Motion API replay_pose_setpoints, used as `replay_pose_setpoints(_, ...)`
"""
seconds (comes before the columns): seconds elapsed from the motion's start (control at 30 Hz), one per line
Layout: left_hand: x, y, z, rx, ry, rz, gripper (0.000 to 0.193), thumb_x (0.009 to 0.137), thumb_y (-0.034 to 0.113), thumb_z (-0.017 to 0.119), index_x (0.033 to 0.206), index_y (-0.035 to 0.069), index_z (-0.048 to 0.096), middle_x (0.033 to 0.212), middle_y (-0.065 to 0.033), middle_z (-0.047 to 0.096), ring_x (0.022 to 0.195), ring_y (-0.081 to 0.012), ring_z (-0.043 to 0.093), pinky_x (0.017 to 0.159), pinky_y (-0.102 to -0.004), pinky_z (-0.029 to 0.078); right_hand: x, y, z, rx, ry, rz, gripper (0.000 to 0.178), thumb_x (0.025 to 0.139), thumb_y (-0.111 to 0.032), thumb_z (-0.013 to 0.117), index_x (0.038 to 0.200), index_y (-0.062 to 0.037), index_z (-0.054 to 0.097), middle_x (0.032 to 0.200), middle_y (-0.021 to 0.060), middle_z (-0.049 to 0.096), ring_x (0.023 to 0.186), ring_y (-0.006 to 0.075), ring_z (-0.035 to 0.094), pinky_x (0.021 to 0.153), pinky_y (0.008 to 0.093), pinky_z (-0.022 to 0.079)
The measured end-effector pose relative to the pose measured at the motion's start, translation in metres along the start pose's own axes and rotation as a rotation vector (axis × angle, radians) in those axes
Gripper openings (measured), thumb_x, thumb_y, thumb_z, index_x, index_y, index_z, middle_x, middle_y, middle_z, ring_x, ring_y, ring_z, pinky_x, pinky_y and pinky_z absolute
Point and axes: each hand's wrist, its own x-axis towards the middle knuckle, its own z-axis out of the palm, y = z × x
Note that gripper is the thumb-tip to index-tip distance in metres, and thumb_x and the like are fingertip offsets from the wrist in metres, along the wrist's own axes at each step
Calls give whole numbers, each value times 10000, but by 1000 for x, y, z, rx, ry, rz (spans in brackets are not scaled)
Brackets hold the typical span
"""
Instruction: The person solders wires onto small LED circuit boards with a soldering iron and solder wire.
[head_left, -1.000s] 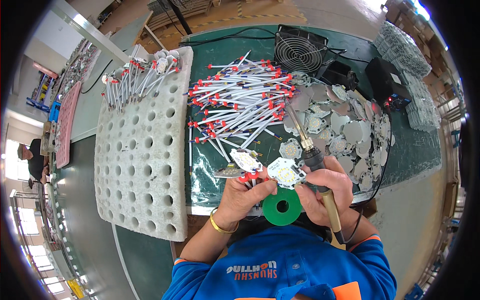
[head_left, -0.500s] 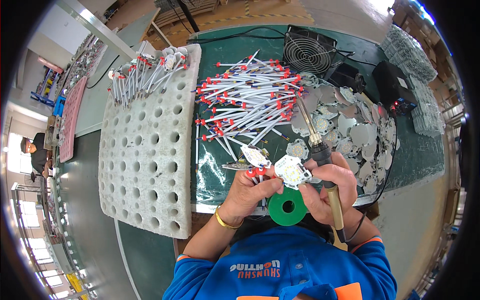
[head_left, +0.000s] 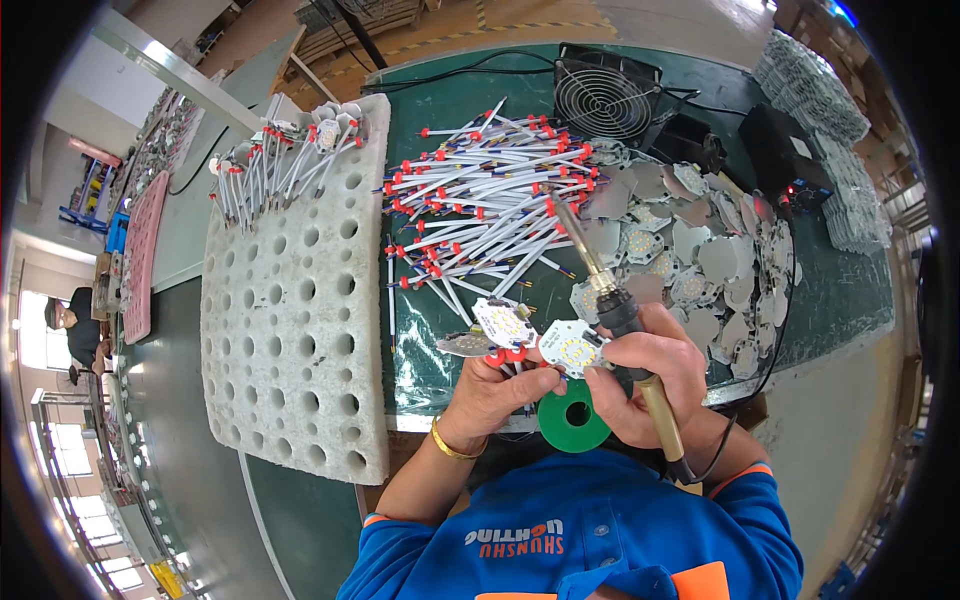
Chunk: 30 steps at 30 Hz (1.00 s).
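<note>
Black fan [head_left: 607,103] far side, right of centre; pale stacked trays [head_left: 812,88] far right; pink board [head_left: 146,258] left; co-worker [head_left: 84,328] farther left.

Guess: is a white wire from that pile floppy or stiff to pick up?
Probably fairly stiff: the wires lie nearly straight. Each is thin, so likely light. Others might shift too, because they cross and overlap.

White and orange lettering [head_left: 515,538] stands upside down on the blue shirt [head_left: 585,505].
</note>
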Motion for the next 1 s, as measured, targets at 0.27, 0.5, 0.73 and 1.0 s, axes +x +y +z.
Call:
replay_pose_setpoints(0.27,7,-2,-1,-146,-53,15,246,879,171,609,1075,22,617,910,-107,653,810,-155,604,695,-245,464,-1,10,6,-82,184,18,358,612,137,667,910,-24,553,727,108,576,572,210,541,481,287,432)
replay_pose_setpoints(0.5,9,6,13,-83,58,30,240,859,146,628,1048,0,600,892,-81,634,806,-147,593,725,-261,458,-2,10,8,-131,235,8,342,590,140,671,870,-25,568,717,106,579,582,220,555,494,284,448)
replay_pose_setpoints(0.73,11,11,19,29,93,-14,256,781,128,719,986,20,610,856,-51,617,776,-124,574,704,-273,468,-1,15,11,-151,263,-11,360,577,144,684,868,-34,568,697,90,583,576,212,557,476,280,446)
replay_pose_setpoints(1.0,15,23,27,221,134,-48,217,765,68,721,946,1,621,838,-71,639,666,-124,574,626,-237,471,1,23,9,-157,279,-21,353,594,138,679,880,-34,564,704,94,577,562,211,550,464,281,434)
